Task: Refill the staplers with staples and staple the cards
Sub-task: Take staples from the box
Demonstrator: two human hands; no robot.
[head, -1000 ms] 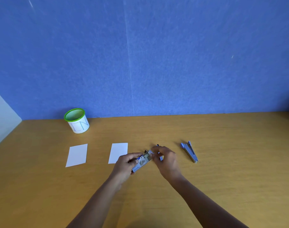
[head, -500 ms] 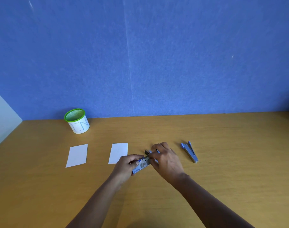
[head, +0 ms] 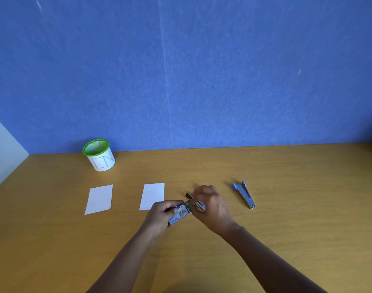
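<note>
Looks like refill step, early. Grips staple box in L hand low over bench, pinches its open end w/ R hand, hands close together. Needs next: pull strip out straight, then load stapler behind R hand.

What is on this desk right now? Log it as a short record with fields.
left hand: holds small blue cardboard staple box
right hand: pinches the box's open end; what lies under it is hidden
stapler: blue-grey metal stapler lies apart on wooden desk, right of both hands
cards: two white rectangular cards, flat, side by side, not touching
cup: green-rimmed white mesh cup, upright near the wall
</note>
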